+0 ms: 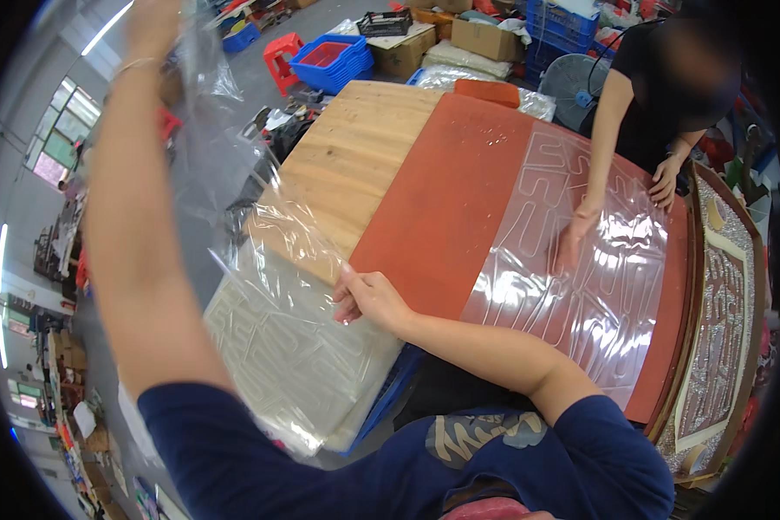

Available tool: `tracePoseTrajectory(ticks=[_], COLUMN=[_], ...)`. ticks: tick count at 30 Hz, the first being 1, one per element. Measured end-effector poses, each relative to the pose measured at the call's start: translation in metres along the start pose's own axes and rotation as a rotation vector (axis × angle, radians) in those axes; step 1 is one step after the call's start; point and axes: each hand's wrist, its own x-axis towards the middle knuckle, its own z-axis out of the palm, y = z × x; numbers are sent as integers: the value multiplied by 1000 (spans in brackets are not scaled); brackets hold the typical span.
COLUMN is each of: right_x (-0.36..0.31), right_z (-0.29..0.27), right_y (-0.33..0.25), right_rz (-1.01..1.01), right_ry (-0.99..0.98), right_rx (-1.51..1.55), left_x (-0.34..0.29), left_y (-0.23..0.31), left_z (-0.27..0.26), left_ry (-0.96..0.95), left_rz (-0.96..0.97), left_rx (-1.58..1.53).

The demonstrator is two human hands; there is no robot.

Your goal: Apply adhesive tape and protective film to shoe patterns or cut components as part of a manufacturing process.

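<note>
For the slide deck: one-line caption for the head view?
Left hand lifts clear plastic film; right hand holds the stack beside an orange mat.

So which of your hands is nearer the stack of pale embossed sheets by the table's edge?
Right. The right hand rests on the clear plastic film right at the stack of pale embossed sheets. The left hand is raised high above, holding the film's top.

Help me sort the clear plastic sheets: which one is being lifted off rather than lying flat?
The clear sheet by the wooden tabletop's left edge, raised by the left hand. The other sheet lies flat on the red mat.
</note>
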Motion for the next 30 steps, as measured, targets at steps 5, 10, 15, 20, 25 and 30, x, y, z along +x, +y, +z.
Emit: tracePoseTrajectory(ticks=[5, 10, 15, 20, 25, 30], right_x=[13, 23, 31, 32, 37, 37], right_z=[-56, -104, -110, -124, -127, -114], right_y=[0, 24, 21, 17, 20, 11], right_rz=[84, 311, 416, 471, 500, 502], right_ry=[156, 260, 228, 196, 164, 160], right_rx=[-30, 67, 140, 158, 125, -8], left_x=[-2, -38, -91, -162, -283, -380], left_y=[191, 293, 314, 289, 249, 265], left_z=[78, 123, 168, 92, -73, -99], left_ry=[-16, -303, -270, -166, -1121, -1046], left_rz=[46, -106, -152, -112, -179, -220], left_rx=[-280, -612, -915, -1091, -1146, -1197])
